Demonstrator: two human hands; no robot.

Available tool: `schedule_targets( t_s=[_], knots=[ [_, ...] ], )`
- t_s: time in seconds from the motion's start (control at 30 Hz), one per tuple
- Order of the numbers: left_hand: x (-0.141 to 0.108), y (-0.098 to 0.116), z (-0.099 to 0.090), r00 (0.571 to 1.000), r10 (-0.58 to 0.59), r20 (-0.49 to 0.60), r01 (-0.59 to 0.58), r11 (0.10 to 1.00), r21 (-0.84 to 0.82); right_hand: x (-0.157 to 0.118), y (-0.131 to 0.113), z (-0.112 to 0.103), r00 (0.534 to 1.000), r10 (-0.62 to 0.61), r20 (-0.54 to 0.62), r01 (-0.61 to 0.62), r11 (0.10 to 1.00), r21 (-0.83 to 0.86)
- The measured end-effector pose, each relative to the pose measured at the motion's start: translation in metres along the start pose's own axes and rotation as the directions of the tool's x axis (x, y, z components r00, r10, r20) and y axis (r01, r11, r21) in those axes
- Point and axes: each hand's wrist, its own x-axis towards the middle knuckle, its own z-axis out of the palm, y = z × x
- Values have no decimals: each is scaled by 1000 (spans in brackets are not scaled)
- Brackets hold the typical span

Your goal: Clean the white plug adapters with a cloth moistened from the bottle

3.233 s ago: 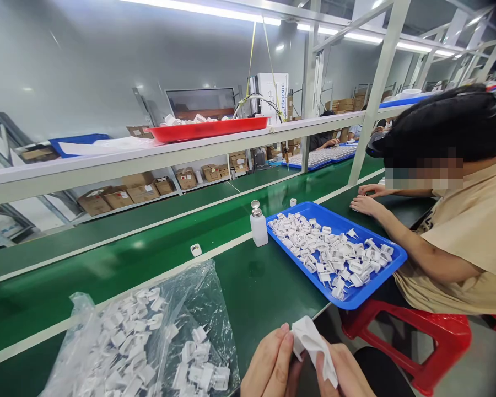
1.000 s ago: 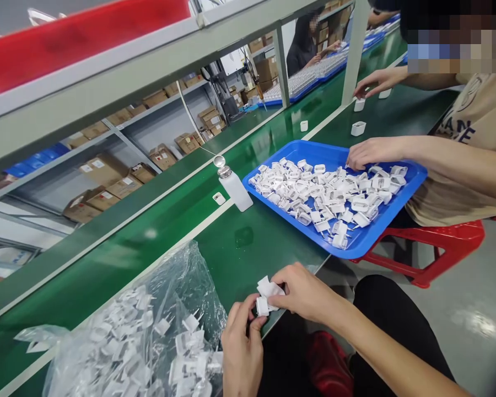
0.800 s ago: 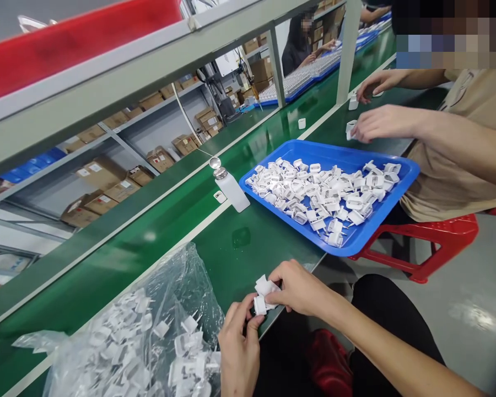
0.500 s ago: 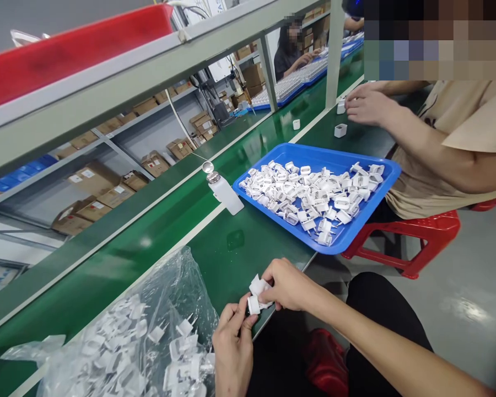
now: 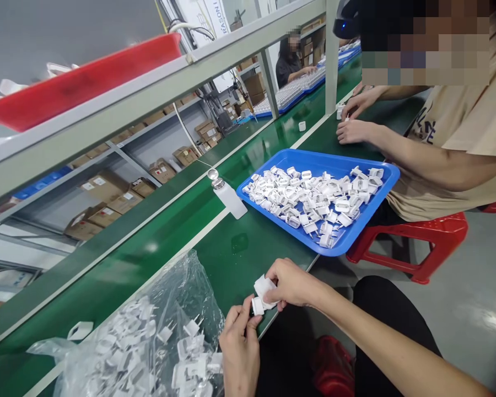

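Near the bench's front edge, my left hand (image 5: 240, 336) pinches a small white plastic part (image 5: 258, 306) between thumb and fingers. My right hand (image 5: 291, 284) grips a white cloth-like piece (image 5: 265, 288), which touches the small part. A clear plastic bag (image 5: 177, 281) holding many white plug parts lies left of my left hand. Beyond my right hand is a blue tray (image 5: 339, 248) with a heap of similar white parts. A white pump bottle (image 5: 230, 199) stands left of the tray.
A person in a beige shirt (image 5: 471, 127) sits at the right on a red stool (image 5: 434, 248), hands on the bench. Another person (image 5: 287, 63) works farther back. A red bin (image 5: 91, 80) rests on the overhead rail (image 5: 149, 85). A loose white part (image 5: 302, 126) lies on the green belt.
The view has shifted slightly. Both my hands keep their grip near the same place. The neighbouring person's hands have moved, and a white part now shows on the belt behind the bag.
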Motion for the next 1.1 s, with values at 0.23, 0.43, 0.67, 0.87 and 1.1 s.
schedule_targets(
  t_s=[0.23,0.43,0.67,0.87,1.1],
  knots=[
    [1,0,-2,999,26,24,-26,999,-19,0,-3,6,999,42,-13,-42,999,-10],
    [3,0,0,999,40,13,-40,999,-19,-3,-11,6,996,94,-10,-94,994,-60],
    [3,-1,-2,998,65,-23,-64,998,22,-5,-15,1,993,115,6,-114,989,-89],
    [4,-2,-3,995,90,-36,-89,995,37,-5,-13,-1,993,117,12,-116,989,-94],
    [3,-3,-2,997,76,-25,-76,997,28,-2,-9,4,995,98,15,-96,992,-83]
  ],
)
